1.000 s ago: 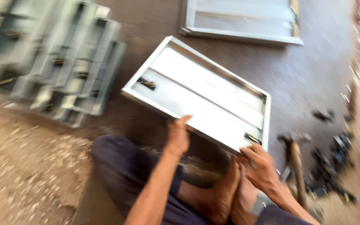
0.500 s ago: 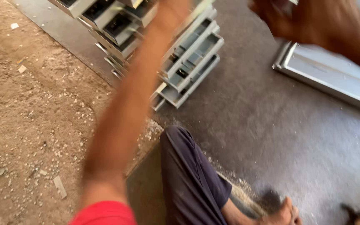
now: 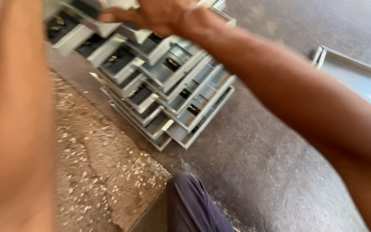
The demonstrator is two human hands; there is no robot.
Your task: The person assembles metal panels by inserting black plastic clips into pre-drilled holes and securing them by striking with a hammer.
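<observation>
Since half a second earlier both arms had reached to the tray stack (image 3: 164, 90) on the floor (image 3: 254, 172). Right hand (image 3: 159, 15) gripped the top tray (image 3: 108, 25) by its rim; left hand was out of view. Thin sheet metal, probably stiff, light, sharp-edged

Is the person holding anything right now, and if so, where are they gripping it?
The right hand grips the near edge of a grey metal tray atop the stack of trays. The left hand is out of frame; only its forearm shows.
</observation>
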